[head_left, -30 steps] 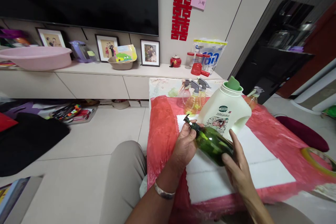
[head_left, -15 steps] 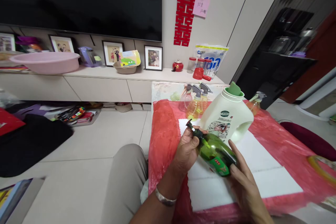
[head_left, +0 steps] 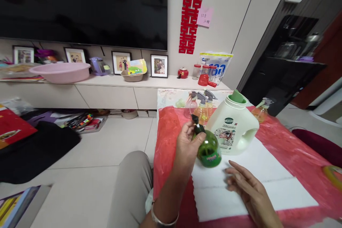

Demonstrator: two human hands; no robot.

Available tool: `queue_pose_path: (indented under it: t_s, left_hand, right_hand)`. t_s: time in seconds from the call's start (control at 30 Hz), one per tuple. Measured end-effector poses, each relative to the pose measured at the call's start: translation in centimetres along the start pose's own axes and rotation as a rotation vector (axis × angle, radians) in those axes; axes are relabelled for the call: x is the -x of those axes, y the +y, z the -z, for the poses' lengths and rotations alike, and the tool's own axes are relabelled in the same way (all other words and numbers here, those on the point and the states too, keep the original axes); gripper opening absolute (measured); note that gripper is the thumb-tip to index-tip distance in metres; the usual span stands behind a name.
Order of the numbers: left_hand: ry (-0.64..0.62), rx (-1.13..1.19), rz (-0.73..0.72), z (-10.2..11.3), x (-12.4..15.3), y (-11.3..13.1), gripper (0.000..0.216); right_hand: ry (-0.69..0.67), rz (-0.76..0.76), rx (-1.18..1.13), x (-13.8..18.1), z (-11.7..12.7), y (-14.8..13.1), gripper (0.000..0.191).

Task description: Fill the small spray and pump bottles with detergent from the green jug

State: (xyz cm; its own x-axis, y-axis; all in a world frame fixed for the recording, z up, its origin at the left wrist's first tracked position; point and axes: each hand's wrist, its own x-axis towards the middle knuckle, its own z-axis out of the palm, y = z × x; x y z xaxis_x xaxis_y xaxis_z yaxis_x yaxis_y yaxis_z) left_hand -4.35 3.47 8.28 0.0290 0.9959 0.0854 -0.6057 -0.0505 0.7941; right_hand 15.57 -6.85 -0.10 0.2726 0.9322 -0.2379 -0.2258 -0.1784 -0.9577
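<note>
My left hand (head_left: 188, 142) is wrapped round the neck of a green pump bottle (head_left: 210, 151), just below its black pump head. The bottle leans slightly, and its green label shows near the base. My right hand (head_left: 248, 187) is off the bottle, to its lower right, fingers apart and somewhat blurred, over a white sheet (head_left: 256, 199). Right behind the pump bottle stands a large cream detergent jug (head_left: 231, 124) with a green spout and no cap on it. Whether the pump bottle's base touches the sheet I cannot tell.
Several spray bottles (head_left: 201, 110) stand behind the jug, with another spray bottle (head_left: 262, 110) to its right. Red plastic film (head_left: 171, 135) covers the table. A roll of tape (head_left: 332, 176) lies at the right edge. A pink basin (head_left: 62, 73) rests on the cabinet.
The pump bottle has swung from lying tilted across both hands to nearly upright. My right hand has let go of its base and moved down, away from it.
</note>
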Motion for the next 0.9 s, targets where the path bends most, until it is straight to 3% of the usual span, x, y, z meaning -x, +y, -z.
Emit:
queue_pose_path:
  t_s: [0.1,0.2,0.33,0.53,0.67,0.77,0.9]
  left_hand:
    - [0.066,-0.133,-0.119,0.3,-1.1,2.3,0.039]
    - [0.082,-0.265,-0.191,0.8,-3.1,2.6,0.035]
    - [0.077,-0.395,-0.214,1.4,-6.5,0.2,0.035]
    - [0.073,-0.419,-0.215,1.9,-9.8,-4.1,0.038]
    - [0.042,-0.415,-0.208,2.7,-10.1,-5.1,0.041]
    - [0.033,-0.430,-0.211,3.1,-9.4,-4.6,0.055]
    - [0.169,-0.597,-0.217,2.5,-6.6,-3.2,0.074]
  right_hand:
    - [-0.054,-0.021,0.087,-0.2,0.3,0.4,0.066]
    - [-0.067,-0.017,0.111,-0.4,0.6,0.8,0.067]
    - [-0.105,-0.001,0.126,-0.6,1.0,1.3,0.064]
    - [-0.048,0.041,0.128,-0.6,0.9,1.6,0.065]
    - [-0.083,0.054,0.147,-0.7,0.8,1.9,0.062]
    - [-0.069,0.058,0.136,-0.4,0.5,1.8,0.061]
    - [-0.083,0.077,0.108,0.3,0.6,0.0,0.062]
